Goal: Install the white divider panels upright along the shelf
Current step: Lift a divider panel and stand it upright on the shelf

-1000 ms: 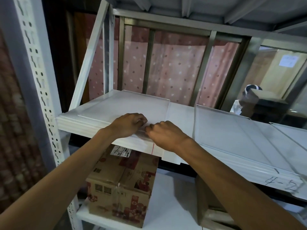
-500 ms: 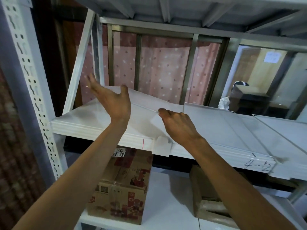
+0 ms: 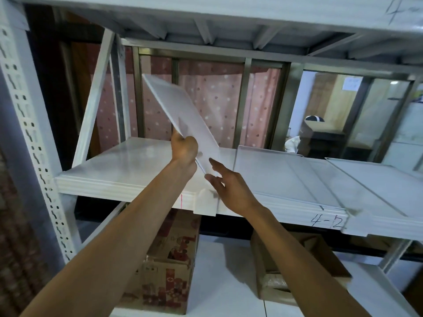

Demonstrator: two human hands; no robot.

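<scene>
A white divider panel (image 3: 180, 115) stands tilted over the white shelf (image 3: 123, 170), leaning to the left with its lower front corner near a white clip (image 3: 204, 202) on the shelf's front edge. My left hand (image 3: 184, 148) grips the panel's front edge from the left. My right hand (image 3: 225, 184) sits just right of the panel's lower corner, fingers spread, touching or nearly touching it. Two more panels (image 3: 272, 170) (image 3: 375, 177) lie flat on the shelf to the right.
A perforated white upright (image 3: 29, 138) and a diagonal brace (image 3: 93, 104) frame the left side. The upper shelf (image 3: 229, 17) hangs overhead. Cardboard boxes (image 3: 167, 271) (image 3: 295, 264) stand on the lower shelf. A person sits behind the glass at the back right (image 3: 297, 140).
The panel that lay flat has been lifted off the shelf and swung up to a steep tilt. My left hand now grips its edge; my right hand has opened beside its lower corner.
</scene>
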